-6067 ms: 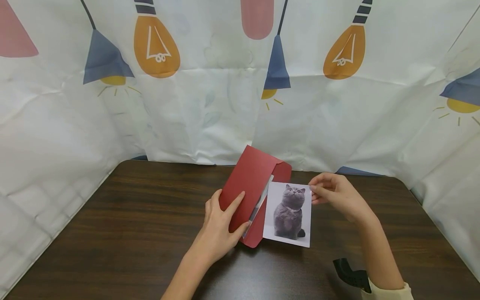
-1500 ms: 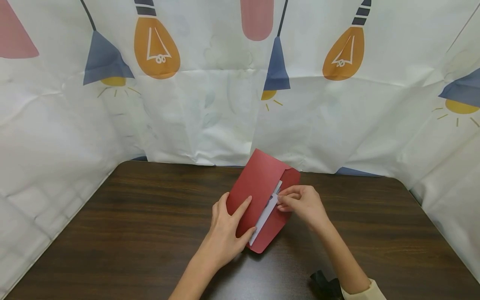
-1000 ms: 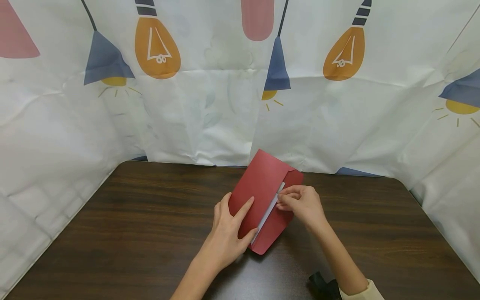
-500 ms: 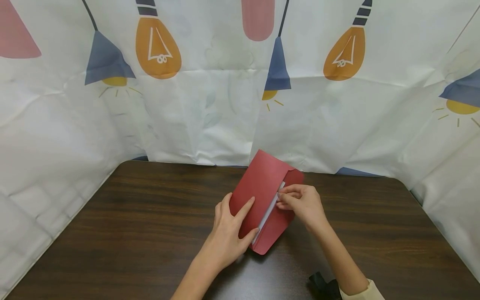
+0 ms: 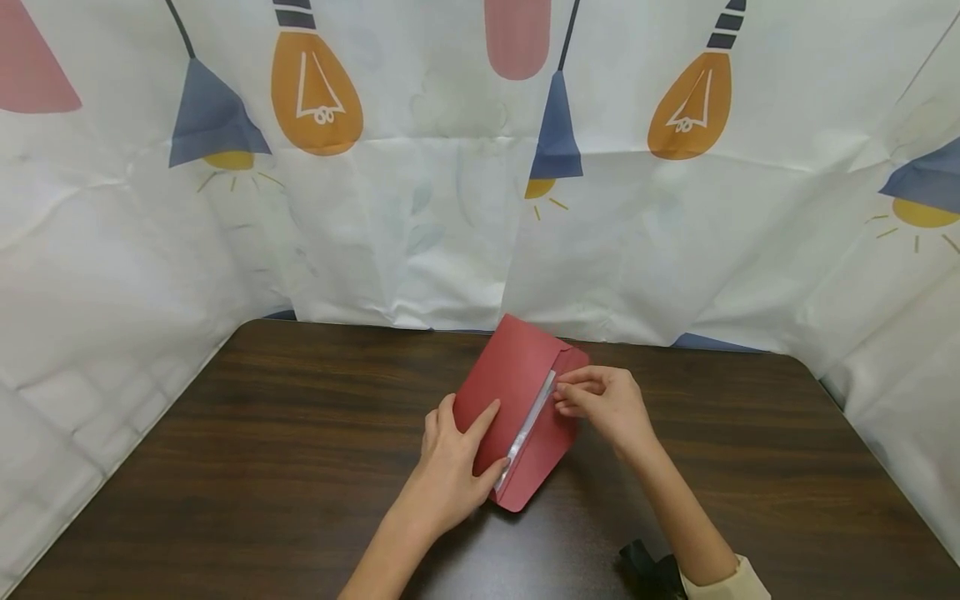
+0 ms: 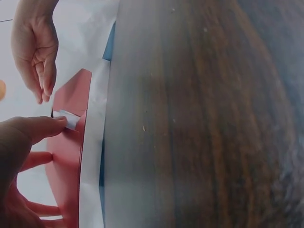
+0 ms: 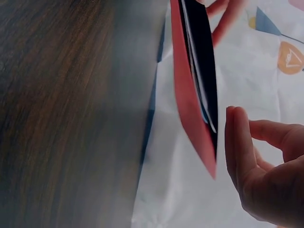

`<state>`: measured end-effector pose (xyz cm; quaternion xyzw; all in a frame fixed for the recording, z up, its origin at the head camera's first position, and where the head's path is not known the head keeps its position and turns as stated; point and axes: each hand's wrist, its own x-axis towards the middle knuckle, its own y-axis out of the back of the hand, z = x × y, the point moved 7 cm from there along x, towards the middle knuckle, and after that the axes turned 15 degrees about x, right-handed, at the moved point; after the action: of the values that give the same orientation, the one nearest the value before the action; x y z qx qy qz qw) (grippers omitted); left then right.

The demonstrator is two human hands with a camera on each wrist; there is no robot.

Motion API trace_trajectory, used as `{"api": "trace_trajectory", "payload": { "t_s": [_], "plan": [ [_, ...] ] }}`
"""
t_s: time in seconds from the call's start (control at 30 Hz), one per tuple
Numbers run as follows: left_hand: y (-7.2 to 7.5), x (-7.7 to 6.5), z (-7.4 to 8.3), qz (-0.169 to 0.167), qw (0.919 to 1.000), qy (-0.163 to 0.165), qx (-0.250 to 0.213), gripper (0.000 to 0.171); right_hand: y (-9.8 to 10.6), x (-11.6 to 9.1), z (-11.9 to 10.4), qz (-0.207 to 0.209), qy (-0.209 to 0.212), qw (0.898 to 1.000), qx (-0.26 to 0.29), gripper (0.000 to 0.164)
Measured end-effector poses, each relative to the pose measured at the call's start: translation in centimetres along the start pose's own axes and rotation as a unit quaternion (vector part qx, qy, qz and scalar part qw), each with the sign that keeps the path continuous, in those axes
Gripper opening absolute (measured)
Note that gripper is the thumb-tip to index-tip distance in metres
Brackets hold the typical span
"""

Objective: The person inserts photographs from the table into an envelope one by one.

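My left hand [image 5: 453, 475] grips a red envelope [image 5: 498, 383], its thumb along the flap side and its other fingers spread over the body. Inside the envelope, a narrow strip of white card edges [image 5: 530, 422] shows at the mouth, beside the unfolded flap [image 5: 542, 450]. From the right wrist view, the mouth gapes and thin card edges [image 7: 195, 78] stand within it. Just right of the mouth is my right hand [image 5: 609, 407], fingers bent a little. Nothing sits between its fingers, and the right wrist view shows it apart from the envelope.
A dark brown wooden table [image 5: 300, 433] lies under both hands. Behind it hangs a white cloth [image 5: 420, 233] printed with lamps and bulbs. A black strap-like piece [image 5: 648, 571] is by the right sleeve [image 5: 727, 583].
The cat picture card, earlier pinched by my right hand, has slid into the envelope and been let go. Over the last half second the envelope has shifted slightly left and tilted.
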<state>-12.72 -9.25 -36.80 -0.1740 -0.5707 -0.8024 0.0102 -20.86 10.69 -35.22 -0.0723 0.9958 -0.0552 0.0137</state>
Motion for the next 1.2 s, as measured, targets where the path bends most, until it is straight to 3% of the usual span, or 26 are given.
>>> {"api": "trace_trajectory", "payload": {
  "t_s": [0.5, 0.7, 1.2],
  "plan": [
    [-1.0, -0.1, -0.9, -0.051, 0.9984, 0.009, 0.024, 0.066, 0.4, 0.2, 0.9, 0.0, -0.013, 0.999, -0.031, 0.023],
    [-1.7, -0.2, -1.1, -0.09, 0.9957, 0.022, 0.01, 0.067, 1.3, 0.1, 1.3, 0.007, -0.018, 0.998, -0.06, 0.023],
    [-2.7, -0.7, -1.5, -0.142, 0.9889, 0.037, 0.022, 0.068, 2.3, -0.5, 1.8, -0.006, -0.021, 0.996, -0.09, 0.019]
  ]
}}
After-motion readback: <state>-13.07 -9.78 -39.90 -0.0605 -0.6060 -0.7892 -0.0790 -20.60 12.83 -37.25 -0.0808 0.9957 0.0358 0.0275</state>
